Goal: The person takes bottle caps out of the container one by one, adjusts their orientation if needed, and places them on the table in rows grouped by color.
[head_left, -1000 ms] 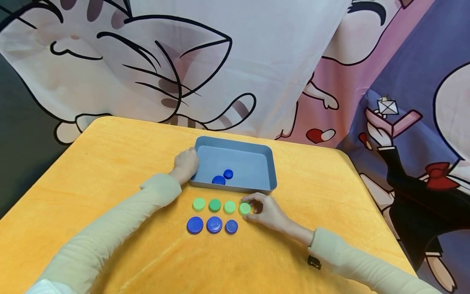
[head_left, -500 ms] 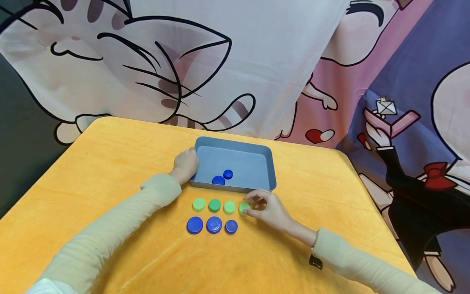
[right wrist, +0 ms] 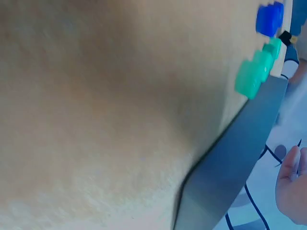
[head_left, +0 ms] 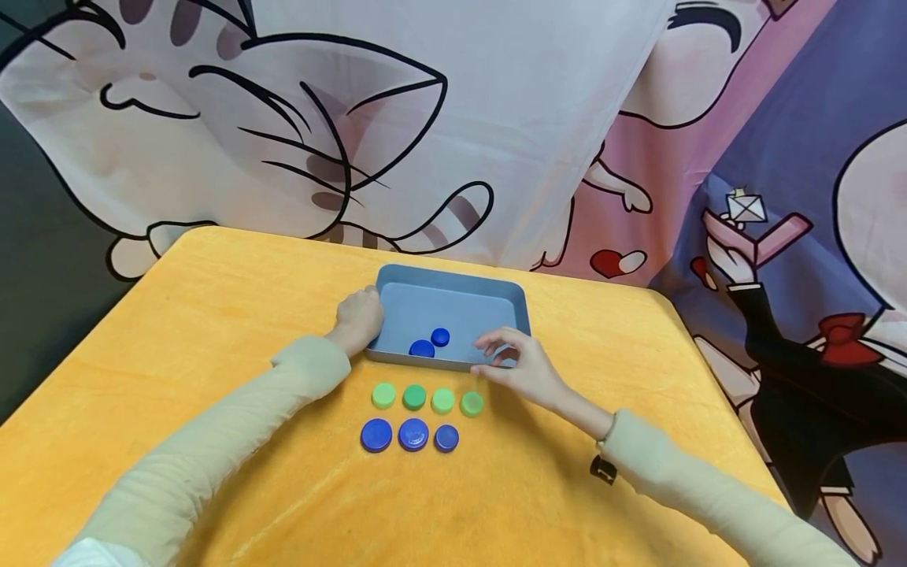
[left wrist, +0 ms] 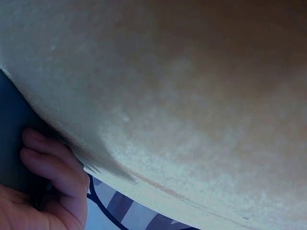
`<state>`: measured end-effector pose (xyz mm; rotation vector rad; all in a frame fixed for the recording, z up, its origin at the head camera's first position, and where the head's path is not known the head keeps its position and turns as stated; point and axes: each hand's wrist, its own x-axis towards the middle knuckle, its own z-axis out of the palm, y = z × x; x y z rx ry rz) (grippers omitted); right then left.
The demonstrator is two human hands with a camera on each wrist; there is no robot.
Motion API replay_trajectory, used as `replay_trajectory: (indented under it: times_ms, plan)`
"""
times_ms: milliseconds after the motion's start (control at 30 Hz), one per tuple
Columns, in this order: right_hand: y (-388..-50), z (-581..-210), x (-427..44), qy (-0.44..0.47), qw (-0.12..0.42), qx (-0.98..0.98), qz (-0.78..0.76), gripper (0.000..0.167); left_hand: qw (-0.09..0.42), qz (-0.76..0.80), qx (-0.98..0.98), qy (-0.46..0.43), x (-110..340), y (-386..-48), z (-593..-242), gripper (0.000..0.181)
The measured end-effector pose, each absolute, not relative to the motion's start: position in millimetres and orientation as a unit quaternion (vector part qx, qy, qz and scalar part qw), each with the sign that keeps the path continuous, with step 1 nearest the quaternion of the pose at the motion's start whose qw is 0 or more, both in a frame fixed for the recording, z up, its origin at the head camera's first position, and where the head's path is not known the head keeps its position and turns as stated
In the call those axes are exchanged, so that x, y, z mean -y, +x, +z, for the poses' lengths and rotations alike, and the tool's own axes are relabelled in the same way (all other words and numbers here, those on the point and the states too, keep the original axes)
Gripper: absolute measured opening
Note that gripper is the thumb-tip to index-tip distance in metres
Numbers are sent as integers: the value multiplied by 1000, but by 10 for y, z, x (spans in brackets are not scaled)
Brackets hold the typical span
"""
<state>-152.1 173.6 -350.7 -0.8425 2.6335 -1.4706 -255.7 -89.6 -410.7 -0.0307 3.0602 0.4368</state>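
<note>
A grey-blue rectangular tray (head_left: 468, 295) stands on the table with two blue bottle caps (head_left: 422, 348) inside, near its front wall. My left hand (head_left: 359, 316) grips the tray's left side; the left wrist view shows its curled fingers (left wrist: 53, 165) against the dark wall. Over the tray's front right corner hovers my right hand (head_left: 520, 362), thumb and fingers spread apart and holding nothing. Just in front of the tray lies a row of several green caps, the rightmost light green cap (head_left: 472, 404) nearest that hand. Three blue caps (head_left: 413, 434) form a row closer to me.
A yellow cloth covers the table (head_left: 234, 315). Behind it hangs a curtain (head_left: 524, 142) printed with cartoon figures. The tray's outer wall (right wrist: 225, 153) rises beside the right hand in the right wrist view.
My right hand has let go of the rightmost light green cap and moved up and away to above the tray's front edge. The left hand and the tray have stayed put.
</note>
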Motion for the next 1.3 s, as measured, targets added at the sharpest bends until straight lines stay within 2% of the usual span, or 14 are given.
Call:
replay_trajectory:
  times_ms: [433,667,800,1300]
  plan:
    - [-1764,-3431,-1599,-275,13,-843,-462,33,25,141,-990,-15,896,-2557,-4093,29]
    - [-2106,-3688,-1567,-283,7,-832,-478,36,30,142,-989,-15,897,-2570,-4091,29]
    - [-2234,-3715,-1540,-280,14,-830,-482,36,32,138,-990,-11,898,-2570,-4101,30]
    - [-2439,-3742,-1476,-261,39,-850,-455,39,31,140,-990,-16,891,-2557,-4099,27]
